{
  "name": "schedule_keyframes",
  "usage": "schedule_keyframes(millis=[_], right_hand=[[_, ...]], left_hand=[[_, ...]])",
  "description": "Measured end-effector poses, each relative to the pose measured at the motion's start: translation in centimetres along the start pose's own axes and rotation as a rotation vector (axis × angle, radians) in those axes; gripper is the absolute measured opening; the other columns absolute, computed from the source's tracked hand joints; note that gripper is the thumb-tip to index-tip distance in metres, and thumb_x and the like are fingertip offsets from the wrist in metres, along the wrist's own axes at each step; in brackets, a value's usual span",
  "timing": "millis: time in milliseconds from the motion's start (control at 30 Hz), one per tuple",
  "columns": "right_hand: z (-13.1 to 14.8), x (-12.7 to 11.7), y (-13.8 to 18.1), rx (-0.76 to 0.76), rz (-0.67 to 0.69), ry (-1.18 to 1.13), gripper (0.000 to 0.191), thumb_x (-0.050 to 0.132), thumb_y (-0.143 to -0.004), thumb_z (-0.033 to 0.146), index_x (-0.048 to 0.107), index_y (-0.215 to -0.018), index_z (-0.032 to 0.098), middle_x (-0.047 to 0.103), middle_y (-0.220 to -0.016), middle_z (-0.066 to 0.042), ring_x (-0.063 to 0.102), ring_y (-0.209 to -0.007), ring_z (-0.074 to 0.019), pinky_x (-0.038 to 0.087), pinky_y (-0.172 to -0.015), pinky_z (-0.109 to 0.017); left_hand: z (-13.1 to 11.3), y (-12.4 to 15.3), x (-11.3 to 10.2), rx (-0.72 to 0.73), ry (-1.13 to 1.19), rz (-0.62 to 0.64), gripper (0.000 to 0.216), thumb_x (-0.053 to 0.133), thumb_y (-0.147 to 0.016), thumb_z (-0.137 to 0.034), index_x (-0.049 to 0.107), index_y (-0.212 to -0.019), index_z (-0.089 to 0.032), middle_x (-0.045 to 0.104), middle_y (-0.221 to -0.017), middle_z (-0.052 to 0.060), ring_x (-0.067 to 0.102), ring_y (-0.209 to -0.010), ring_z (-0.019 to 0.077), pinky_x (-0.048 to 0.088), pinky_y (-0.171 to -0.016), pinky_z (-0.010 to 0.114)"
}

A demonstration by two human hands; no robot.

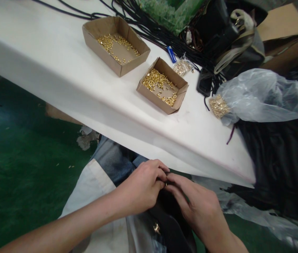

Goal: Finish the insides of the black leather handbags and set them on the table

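Observation:
My left hand and my right hand meet fingertip to fingertip over my lap, just below the table edge. Both are closed in a pinch at the upper end of a black, leather-like piece. A tiny gold-coloured fitting glints between the fingertips; its shape is mostly hidden. Lower on the black piece sits another gold-coloured metal fitting. On the white table beyond my hands stand two shallow cardboard boxes, the nearer box and the farther box, both holding many small gold-coloured metal parts.
A clear plastic bag of gold-coloured parts lies on the right. Behind the boxes are a blue lighter, a small bag of parts and black cords. A black cover hangs at the right end of the table.

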State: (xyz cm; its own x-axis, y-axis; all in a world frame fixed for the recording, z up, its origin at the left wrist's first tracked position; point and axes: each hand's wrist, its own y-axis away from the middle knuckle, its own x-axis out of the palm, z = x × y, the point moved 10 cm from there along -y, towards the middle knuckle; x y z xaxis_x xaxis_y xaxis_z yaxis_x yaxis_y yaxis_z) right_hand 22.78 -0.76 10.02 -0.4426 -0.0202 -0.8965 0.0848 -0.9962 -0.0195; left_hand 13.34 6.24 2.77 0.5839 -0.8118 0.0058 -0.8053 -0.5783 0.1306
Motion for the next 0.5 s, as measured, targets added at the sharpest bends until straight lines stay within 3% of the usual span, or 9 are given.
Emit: schedule_keyframes(millis=[133, 300, 400, 500], right_hand=[[-0.7, 1.3, -0.3, 0.103, 0.14, -0.124, 0.019, 0.06, -0.112, 0.025, 0.071, -0.127, 0.029, 0.087, -0.109, -0.001, 0.086, -0.079, -0.0205, 0.063, -0.068, -0.028], [-2.7, 4.6, 0.8, 0.44, 0.389, -0.466, 0.013, 0.056, -0.113, 0.033, 0.06, -0.125, 0.029, 0.074, -0.066, 0.008, 0.073, -0.051, -0.0168, 0.054, -0.052, -0.025], [-2.4, 6.2, 1.7, 0.581, 0.52, -0.645, 0.019, 0.05, -0.115, 0.032, 0.049, -0.133, 0.029, 0.074, -0.071, 0.008, 0.069, -0.049, -0.0157, 0.051, -0.047, -0.023], [-1.2, 6.3, 1.2, 0.51, 0.571, -0.69, 0.027, 0.045, -0.115, 0.028, 0.047, -0.142, 0.031, 0.077, -0.091, 0.004, 0.069, -0.057, -0.0137, 0.055, -0.053, -0.023]], left_hand=[[-0.1, 0.3, -0.3, 0.001, -0.002, 0.005, 0.026, 0.067, -0.095, -0.004, 0.082, -0.084, -0.022, 0.078, -0.129, 0.005, 0.072, -0.124, 0.0247, 0.053, -0.112, 0.037], [-0.1, 0.8, -0.5, -0.036, 0.013, 0.042, 0.027, 0.067, -0.097, -0.006, 0.087, -0.091, -0.023, 0.076, -0.134, 0.007, 0.069, -0.131, 0.0265, 0.051, -0.117, 0.039], [-0.3, 1.2, -0.5, -0.038, 0.031, 0.067, 0.024, 0.069, -0.098, -0.006, 0.086, -0.091, -0.021, 0.076, -0.131, 0.007, 0.069, -0.128, 0.0246, 0.052, -0.115, 0.037], [-0.5, 1.7, -0.7, -0.049, 0.029, 0.064, 0.023, 0.07, -0.096, -0.003, 0.084, -0.088, -0.02, 0.077, -0.129, 0.005, 0.069, -0.126, 0.0234, 0.053, -0.112, 0.036]])
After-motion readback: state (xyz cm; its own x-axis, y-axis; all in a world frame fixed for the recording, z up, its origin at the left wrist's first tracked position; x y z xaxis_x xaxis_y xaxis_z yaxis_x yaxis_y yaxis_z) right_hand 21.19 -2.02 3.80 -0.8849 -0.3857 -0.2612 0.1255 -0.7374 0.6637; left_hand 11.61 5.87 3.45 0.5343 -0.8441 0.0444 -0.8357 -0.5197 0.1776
